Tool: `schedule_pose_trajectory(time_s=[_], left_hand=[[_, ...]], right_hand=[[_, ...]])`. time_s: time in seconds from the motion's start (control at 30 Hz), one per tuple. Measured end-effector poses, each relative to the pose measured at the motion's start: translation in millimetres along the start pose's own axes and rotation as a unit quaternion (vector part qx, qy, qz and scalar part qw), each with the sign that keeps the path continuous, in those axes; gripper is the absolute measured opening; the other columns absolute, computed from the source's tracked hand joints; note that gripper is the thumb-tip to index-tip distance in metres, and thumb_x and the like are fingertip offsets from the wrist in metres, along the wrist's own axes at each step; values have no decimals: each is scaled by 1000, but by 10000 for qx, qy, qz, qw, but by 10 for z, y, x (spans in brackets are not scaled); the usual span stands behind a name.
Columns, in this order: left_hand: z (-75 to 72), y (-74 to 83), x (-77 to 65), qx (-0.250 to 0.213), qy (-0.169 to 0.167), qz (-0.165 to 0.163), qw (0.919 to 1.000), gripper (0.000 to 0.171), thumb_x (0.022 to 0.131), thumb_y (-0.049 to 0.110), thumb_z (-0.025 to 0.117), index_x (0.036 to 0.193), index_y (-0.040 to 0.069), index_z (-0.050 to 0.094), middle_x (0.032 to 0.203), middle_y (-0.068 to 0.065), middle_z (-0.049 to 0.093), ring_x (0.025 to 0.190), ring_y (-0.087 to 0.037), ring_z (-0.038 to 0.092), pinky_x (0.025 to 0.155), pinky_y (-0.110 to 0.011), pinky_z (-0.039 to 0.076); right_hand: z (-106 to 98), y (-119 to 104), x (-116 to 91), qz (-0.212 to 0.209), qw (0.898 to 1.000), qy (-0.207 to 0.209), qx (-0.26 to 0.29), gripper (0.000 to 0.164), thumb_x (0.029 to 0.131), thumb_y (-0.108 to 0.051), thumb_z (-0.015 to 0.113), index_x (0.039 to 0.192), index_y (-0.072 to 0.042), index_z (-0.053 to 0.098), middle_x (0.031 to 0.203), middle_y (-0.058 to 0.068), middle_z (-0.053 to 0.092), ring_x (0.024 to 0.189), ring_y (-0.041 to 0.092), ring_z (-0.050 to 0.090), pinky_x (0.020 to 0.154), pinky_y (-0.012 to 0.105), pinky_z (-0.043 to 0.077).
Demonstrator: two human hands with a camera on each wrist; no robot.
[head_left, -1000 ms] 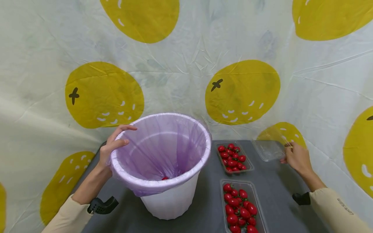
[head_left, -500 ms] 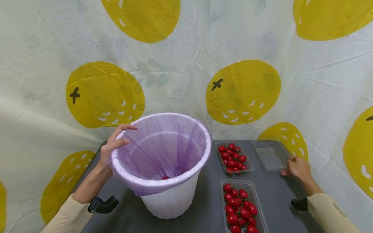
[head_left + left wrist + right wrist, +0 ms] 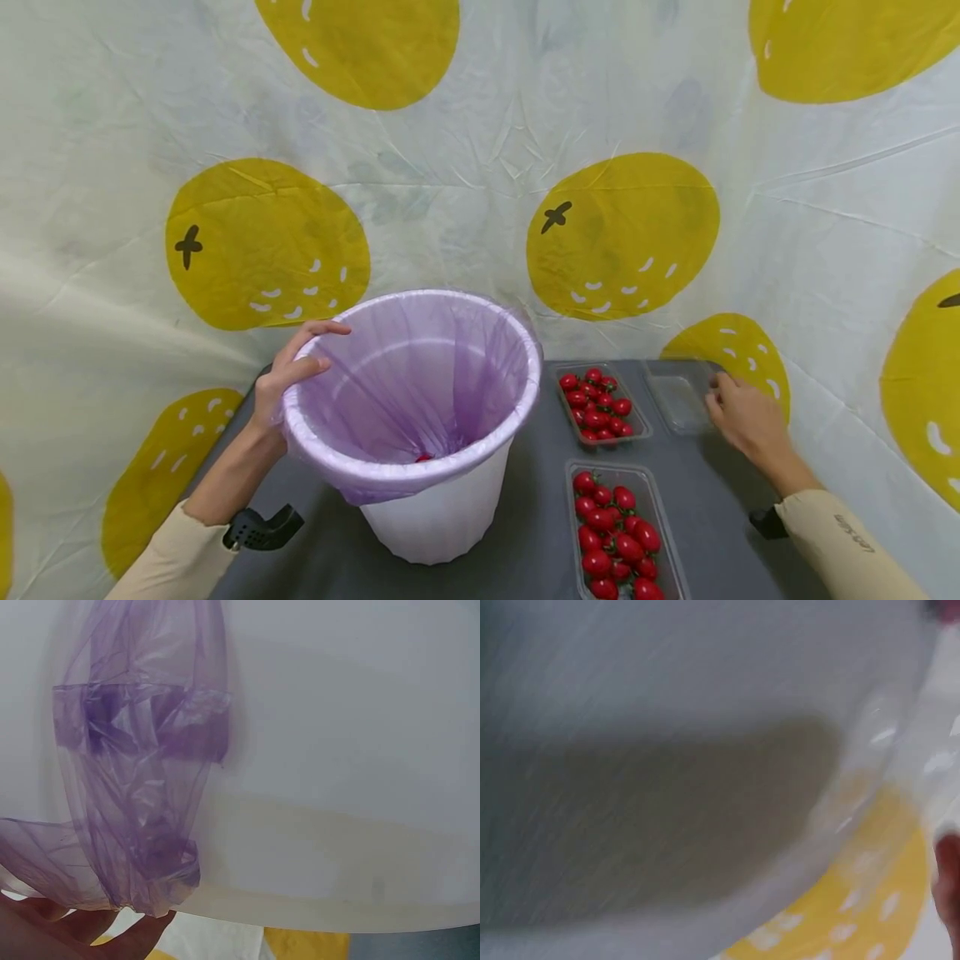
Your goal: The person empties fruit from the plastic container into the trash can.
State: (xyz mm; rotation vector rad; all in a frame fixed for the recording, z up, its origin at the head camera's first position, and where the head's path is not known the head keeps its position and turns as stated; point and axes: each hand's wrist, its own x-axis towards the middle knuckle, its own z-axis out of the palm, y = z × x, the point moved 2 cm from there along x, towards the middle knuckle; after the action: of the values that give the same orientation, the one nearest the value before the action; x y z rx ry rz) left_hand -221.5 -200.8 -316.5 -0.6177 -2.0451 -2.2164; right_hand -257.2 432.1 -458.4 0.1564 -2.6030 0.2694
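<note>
My left hand (image 3: 281, 387) grips the left rim of a white trash bin (image 3: 442, 529) lined with a purple plastic bag (image 3: 405, 383). In the left wrist view, its fingers (image 3: 139, 937) show below the bunched bag on the bin's outer wall. A bit of red shows at the bottom of the bag. My right hand (image 3: 750, 417) is over the right side of a clear plastic container (image 3: 678, 404), fingers loosely bent and holding nothing. The right wrist view is blurred, with a finger (image 3: 948, 885) at its right edge, apart from the container.
Two clear boxes of red cherry tomatoes stand right of the bin, one farther back (image 3: 596, 408) and one nearer (image 3: 618, 533). A dark grey table (image 3: 720, 517) lies under everything. A curtain (image 3: 465, 225) with yellow fruit prints hangs close behind and beside it.
The clear container, tilted up in my right hand, has come down flat on the table. That hand has let go and shifted left. My left hand keeps its grip on the bin.
</note>
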Motion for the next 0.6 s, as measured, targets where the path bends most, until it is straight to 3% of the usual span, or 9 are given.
schedule_pose_trajectory(time_s=[0.1,0.2,0.37,0.47,0.6], left_hand=[[1,8,-2,30,-12,-20,10000,40,95,10,37,130,11,57,134,-13,49,108,-31,54,86,-38,52],[10,5,-2,88,-35,-33,9999,40,95,10,38,130,11,57,136,-13,48,109,-32,53,87,-38,51],[12,10,5,124,-70,-6,9999,40,96,11,38,131,12,58,139,-11,48,111,-31,52,88,-37,50],[6,11,-1,102,-58,33,9999,39,96,11,39,130,12,58,137,-10,49,110,-29,52,88,-36,49],[-10,1,-18,21,-112,10,9999,36,97,12,40,128,13,58,132,-10,51,106,-29,54,85,-37,52]], right_hand=[[18,-299,73,-175,9929,-730,926,21,99,-11,56,113,3,66,85,17,74,51,13,58,51,33,46],[61,-523,99,231,9728,-1638,1623,33,102,-16,55,125,6,64,96,22,76,51,13,65,55,32,54],[202,-739,101,697,9373,-2726,2055,49,101,-20,59,135,15,53,96,23,78,54,20,72,62,38,61],[314,-802,87,1107,9091,-3038,2627,53,100,-15,58,139,18,47,86,23,77,57,26,74,59,41,61],[430,-828,46,1790,8574,-3251,3566,51,98,-8,54,137,23,42,79,23,73,60,28,74,59,40,62]])
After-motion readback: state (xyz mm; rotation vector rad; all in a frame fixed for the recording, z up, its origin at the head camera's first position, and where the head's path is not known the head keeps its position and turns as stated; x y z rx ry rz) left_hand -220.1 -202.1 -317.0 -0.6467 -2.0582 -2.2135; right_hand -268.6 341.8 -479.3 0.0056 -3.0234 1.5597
